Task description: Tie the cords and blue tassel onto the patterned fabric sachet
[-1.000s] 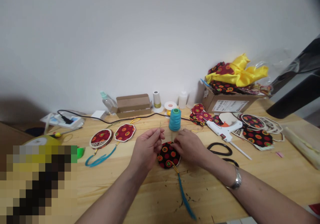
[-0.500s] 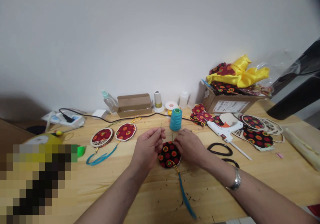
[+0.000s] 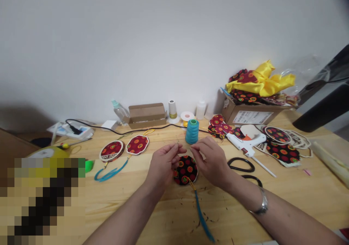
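A black, flower-patterned fabric piece (image 3: pixel 188 170) lies on the table, with a yellow cord and a blue tassel (image 3: pixel 201 216) hanging toward me. My left hand (image 3: pixel 165 163) is closed in a pinch above its left edge; what sits between the fingertips is too small to name. My right hand (image 3: pixel 211 159) is pinched too, just right of the piece, its fingertips close to those of my left hand. Any thin cord between them is too faint to make out. Right behind the hands stands a spool of blue thread (image 3: pixel 192 132).
Two red ornaments (image 3: pixel 137 145) with blue tassels lie at left. Black-handled scissors (image 3: pixel 241 165) and a white glue gun (image 3: pixel 247 143) are at right. Behind stand an open brown box (image 3: pixel 147 121), bottles and a carton (image 3: pixel 253 117) of fabric. A black cable (image 3: pixel 131 133) crosses the back.
My right hand has lifted off the top edge of the black piece and turned, its fingertips now pinched beside my left hand's. My left hand has barely moved.
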The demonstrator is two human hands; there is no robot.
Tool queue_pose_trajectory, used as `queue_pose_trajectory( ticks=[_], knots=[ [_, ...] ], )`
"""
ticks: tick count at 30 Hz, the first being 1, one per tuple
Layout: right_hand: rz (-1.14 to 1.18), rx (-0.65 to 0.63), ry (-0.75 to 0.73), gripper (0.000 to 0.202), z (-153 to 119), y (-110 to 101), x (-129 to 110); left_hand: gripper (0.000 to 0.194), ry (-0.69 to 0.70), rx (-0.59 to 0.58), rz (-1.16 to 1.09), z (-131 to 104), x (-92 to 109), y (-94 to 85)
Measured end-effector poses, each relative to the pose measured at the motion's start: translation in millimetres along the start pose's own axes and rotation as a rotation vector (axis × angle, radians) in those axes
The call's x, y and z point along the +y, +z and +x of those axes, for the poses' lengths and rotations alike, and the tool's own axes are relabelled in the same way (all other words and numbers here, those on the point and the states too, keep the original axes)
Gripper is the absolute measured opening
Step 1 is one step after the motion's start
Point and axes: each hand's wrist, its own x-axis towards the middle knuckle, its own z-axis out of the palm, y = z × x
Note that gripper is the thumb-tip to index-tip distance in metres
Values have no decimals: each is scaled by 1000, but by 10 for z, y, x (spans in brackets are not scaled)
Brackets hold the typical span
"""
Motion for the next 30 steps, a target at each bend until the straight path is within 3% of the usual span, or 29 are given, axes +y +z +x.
queue_pose_trajectory(
  ticks=[3,6,13,26,30],
  knots=[
    [-28,36,-131,13,-10,-41,-52,23,-81,-37,-45,1,-23,6],
    [-77,-24,-233,11,-28,-43,-73,20,-143,-75,-93,-2,-35,3],
    [-140,-168,-281,17,-70,4,-61,17,-135,-122,-122,2,-35,1],
    [-108,-211,-311,17,-72,17,-50,22,-39,-77,-87,1,-47,4],
    [65,-170,-154,15,-34,-2,-60,22,8,-62,-48,-26,-40,26]
  ],
)
